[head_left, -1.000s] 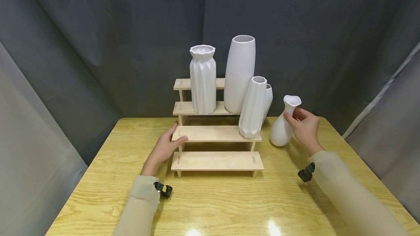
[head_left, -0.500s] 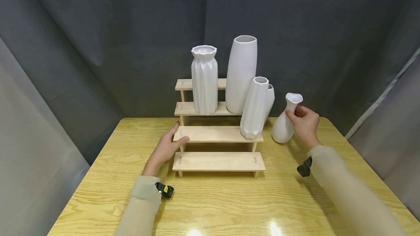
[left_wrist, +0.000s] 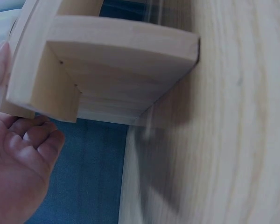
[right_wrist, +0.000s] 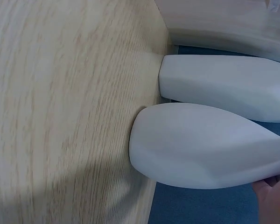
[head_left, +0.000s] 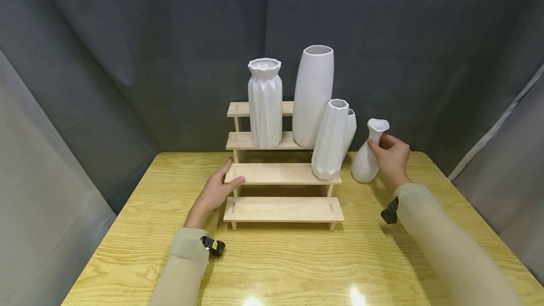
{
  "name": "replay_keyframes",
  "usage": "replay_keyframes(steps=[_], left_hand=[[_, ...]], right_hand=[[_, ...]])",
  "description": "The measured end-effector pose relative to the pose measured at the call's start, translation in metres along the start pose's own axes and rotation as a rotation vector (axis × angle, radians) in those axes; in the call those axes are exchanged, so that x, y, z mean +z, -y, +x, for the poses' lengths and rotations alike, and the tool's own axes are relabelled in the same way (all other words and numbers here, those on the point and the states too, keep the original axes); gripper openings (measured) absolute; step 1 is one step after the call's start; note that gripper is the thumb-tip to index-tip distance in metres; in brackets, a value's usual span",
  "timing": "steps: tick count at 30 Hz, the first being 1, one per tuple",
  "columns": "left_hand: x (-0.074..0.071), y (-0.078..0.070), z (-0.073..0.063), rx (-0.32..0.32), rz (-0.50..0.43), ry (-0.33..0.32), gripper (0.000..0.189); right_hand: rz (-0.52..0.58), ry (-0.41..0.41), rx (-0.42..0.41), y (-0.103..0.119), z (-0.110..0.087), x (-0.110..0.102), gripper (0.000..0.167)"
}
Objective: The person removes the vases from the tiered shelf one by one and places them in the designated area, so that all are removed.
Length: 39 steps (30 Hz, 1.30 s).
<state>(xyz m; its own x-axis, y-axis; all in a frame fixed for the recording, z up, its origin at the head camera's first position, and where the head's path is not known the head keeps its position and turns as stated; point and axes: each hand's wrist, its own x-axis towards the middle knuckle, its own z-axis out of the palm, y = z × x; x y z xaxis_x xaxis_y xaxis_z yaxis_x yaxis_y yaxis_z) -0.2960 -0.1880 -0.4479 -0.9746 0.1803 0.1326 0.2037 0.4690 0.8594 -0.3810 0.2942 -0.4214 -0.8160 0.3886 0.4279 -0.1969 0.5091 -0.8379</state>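
In the head view my left hand holds the left end of a four-step wooden display stand, its thumb on top of a lower step. The left wrist view shows the fingers curled by the stand's side. My right hand pinches the neck of a small white vase with a flared mouth, right of the stand. That vase leans slightly right; in the right wrist view its base is at the table surface, and whether it touches is unclear. Next to it, a faceted white vase stands near the stand.
A pleated white vase and a tall smooth vase stand on an upper step. A slim ribbed vase stands on the step below, partly hiding the faceted one. Grey curtains hang behind the wooden table.
The right hand has carried the small vase slightly back, and lately a little left towards the stand. The left hand has stayed on the stand. The head view has shifted slightly.
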Motion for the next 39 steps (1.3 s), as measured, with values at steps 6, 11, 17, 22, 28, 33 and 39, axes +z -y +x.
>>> replay_keyframes(steps=[6, 11, 17, 22, 28, 33, 39], left_hand=[[0.001, 0.004, 0.001, -0.007, -0.002, 0.0, 0.092], [0.0, 0.006, 0.003, -0.007, 0.001, -0.003, 0.092], [0.0, 0.007, 0.005, -0.001, -0.008, -0.003, 0.092], [0.0, 0.007, 0.004, -0.017, -0.021, 0.006, 0.093], [-0.001, 0.005, 0.004, -0.019, -0.025, 0.005, 0.093], [-0.001, 0.004, 0.003, -0.011, -0.014, 0.014, 0.093], [-0.001, 0.004, 0.003, 0.0, 0.0, 0.011, 0.093]], right_hand=[[-0.004, -0.002, 0.002, -0.004, 0.002, 0.002, 0.043], [0.041, 0.001, -0.025, -0.009, 0.004, 0.005, 0.042], [0.107, 0.004, -0.055, -0.014, 0.004, 0.007, 0.043], [0.133, 0.002, -0.04, -0.018, 0.001, 0.007, 0.047], [0.156, 0.002, -0.051, -0.022, 0.001, 0.009, 0.048], [0.148, 0.006, -0.037, -0.023, 0.001, 0.01, 0.049], [0.163, 0.014, -0.045, -0.024, 0.001, 0.009, 0.049]])
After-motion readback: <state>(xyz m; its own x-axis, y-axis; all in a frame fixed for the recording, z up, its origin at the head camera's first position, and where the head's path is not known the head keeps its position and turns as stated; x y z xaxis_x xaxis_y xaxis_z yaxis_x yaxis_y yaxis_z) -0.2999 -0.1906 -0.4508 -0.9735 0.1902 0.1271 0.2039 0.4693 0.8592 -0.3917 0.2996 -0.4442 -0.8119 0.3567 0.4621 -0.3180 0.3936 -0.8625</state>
